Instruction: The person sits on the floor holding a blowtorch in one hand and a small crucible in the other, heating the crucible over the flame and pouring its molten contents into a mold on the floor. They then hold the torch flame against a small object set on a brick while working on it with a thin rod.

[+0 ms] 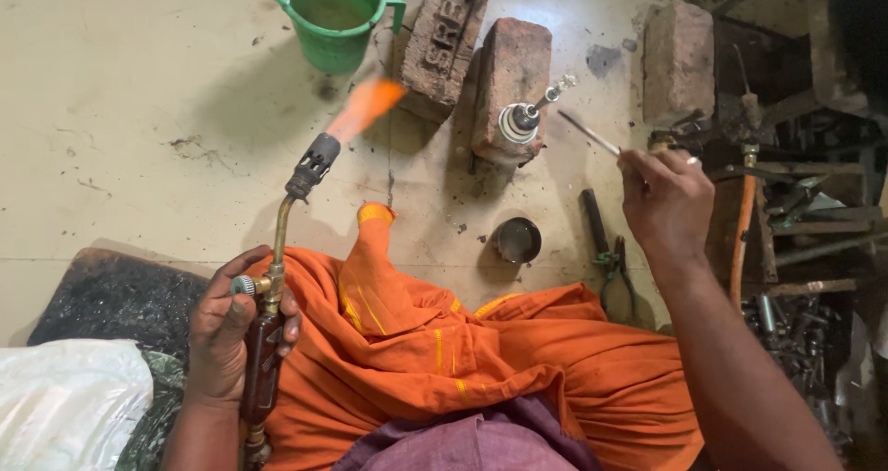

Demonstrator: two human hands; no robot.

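- Gas torch (277, 277), lit, sits in the left hand (227, 337), fingers closed round its dark handle at near left; its orange flame (365, 105) points far and right, short of the bricks.
- The right hand (664, 198) pinches a thin metal rod (588, 132), tip aimed left at a small metal fitting (524, 119) standing on a red brick (511, 87).
- Judged step: flame and rod are being brought to the fitting for heating; neither touches it yet.
- Next calls for swinging the flame right onto the joint, clear of the orange cloth (444, 341).
- A green jug (333, 13) stands far left; pliers (612, 267) lie near right.
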